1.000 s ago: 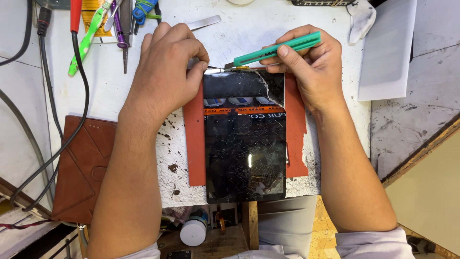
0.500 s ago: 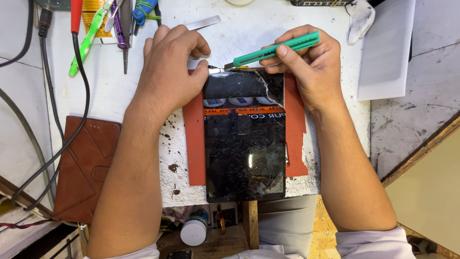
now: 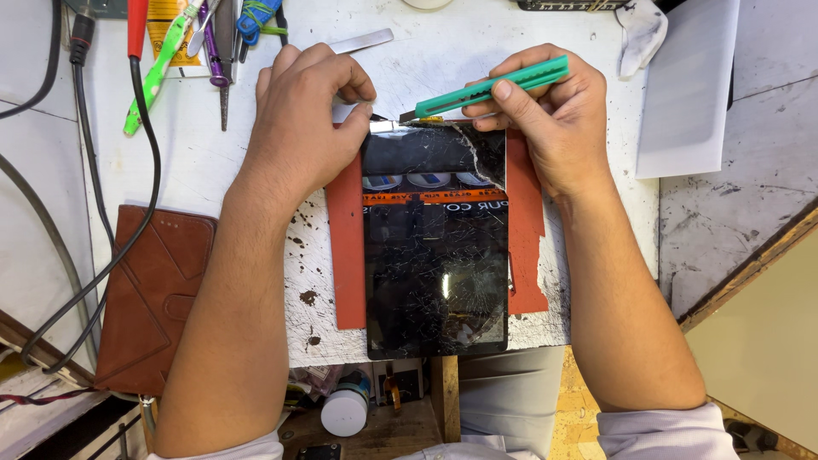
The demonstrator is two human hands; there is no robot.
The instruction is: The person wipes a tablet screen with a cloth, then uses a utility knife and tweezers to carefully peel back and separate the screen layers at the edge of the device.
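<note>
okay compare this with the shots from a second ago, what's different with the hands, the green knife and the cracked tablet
Almost nothing. The left hand has curled its fingers a little tighter at the top edge of the cracked tablet. The right hand keeps the same grip on the green knife, blade at the top edge. Tablet, red mat and brown case have not moved.

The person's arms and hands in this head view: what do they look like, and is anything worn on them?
Both arms are bare from wrist to past the elbow. Pale, light-coloured sleeves are pushed or rolled up near the bottom edge, one on the left arm and one on the right arm. The left hand and right hand wear no gloves; no rings, watch or bracelet show. The fingers are bare, with short nails.
</note>
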